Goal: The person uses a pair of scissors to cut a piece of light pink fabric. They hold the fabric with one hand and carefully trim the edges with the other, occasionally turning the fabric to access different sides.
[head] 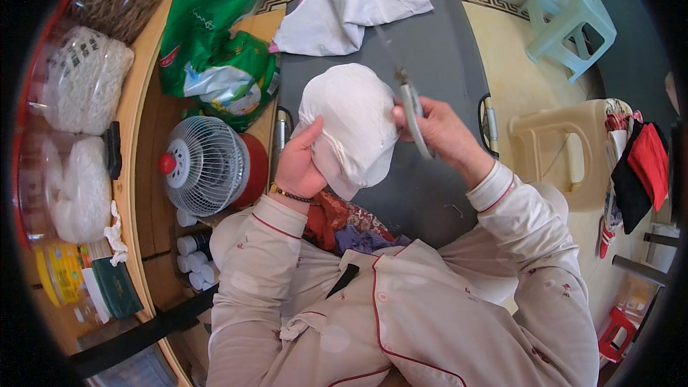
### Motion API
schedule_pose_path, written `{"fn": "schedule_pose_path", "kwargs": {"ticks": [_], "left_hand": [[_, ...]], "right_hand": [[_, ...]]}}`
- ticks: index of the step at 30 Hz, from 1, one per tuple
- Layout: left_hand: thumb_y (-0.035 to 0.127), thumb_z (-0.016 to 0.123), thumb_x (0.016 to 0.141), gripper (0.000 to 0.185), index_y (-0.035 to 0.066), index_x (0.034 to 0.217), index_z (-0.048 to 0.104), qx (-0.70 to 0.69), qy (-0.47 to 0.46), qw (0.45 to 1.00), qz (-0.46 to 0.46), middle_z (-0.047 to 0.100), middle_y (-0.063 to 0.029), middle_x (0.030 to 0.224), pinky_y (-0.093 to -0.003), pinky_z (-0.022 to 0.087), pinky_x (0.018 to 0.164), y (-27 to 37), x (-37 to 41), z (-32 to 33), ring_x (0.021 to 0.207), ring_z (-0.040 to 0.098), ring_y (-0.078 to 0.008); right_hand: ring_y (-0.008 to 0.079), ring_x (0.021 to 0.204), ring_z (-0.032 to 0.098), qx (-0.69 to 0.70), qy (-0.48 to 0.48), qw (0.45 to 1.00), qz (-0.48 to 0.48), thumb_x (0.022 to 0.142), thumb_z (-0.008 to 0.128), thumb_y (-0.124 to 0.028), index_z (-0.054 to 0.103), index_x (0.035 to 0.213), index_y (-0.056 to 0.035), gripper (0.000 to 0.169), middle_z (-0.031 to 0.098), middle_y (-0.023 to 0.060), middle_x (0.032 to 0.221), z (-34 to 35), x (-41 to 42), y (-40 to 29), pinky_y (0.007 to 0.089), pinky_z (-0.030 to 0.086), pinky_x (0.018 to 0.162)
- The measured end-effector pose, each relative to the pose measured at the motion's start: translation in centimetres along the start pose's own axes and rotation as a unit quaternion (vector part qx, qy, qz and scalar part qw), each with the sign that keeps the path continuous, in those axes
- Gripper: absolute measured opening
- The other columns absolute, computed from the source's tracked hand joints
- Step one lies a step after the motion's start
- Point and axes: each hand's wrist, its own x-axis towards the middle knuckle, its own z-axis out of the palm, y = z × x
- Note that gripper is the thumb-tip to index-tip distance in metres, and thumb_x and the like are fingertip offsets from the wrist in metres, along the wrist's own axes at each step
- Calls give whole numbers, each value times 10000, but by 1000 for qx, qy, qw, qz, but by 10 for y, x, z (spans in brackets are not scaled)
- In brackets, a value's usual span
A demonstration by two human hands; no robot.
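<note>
My left hand [301, 164] grips the left edge of a rounded white cloth piece [352, 107], its thumb lying on top. The cloth has a gathered seam along its lower left side, and a flap hangs below. At its right edge is my right hand [443, 129], holding a pair of scissors [413, 115] with grey handles. Motion blurs the scissor blades, which point away from me. Under my hands is a dark grey folding cot [430, 199]. Beyond them lies a white garment with pink trim [344, 11]. Red and purple fabrics [344, 220] are bunched at my lap.
To my left stand a caged electric fan [207, 164], a green plastic bag [215, 59] and wooden shelving [148, 64] with jars. On the right are a pale green stool [572, 21] and a beige plastic seat [559, 118], with folded cloths [645, 166] nearby.
</note>
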Motion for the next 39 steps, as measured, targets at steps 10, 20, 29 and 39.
{"fn": "schedule_pose_path", "kwargs": {"ticks": [10,20,29,39], "left_hand": [[309,396,981,490,30,1376,317,-2,47,998,-42,409,-136,1384,-421,335,1056,-10,10,-14,1255,418,-283],[25,665,780,727,35,1400,285,344,-56,935,-59,467,-86,1322,-340,373,1004,-33,0,8,1181,474,-192],[1,713,724,745,53,1368,342,304,-120,940,-100,497,-69,1288,-337,377,1001,-27,-9,24,1184,480,-185],[25,694,726,811,46,1410,260,219,-151,952,-151,465,-98,1335,-369,351,1037,-23,-12,8,1236,446,-227]], "right_hand": [[78,548,483,36,17,993,113,805,700,-258,635,853,-56,218,563,-8,685,7,-4,-4,195,371,473],[32,395,454,125,99,979,128,831,674,-237,584,751,-55,218,529,-22,597,-2,-6,-4,165,371,361],[29,451,450,128,91,983,94,833,674,-238,585,766,-76,196,531,-43,644,-4,-5,-2,163,364,392],[61,561,499,46,70,995,62,840,659,-216,611,855,-60,164,563,-17,692,3,-9,-15,201,381,477]]}}
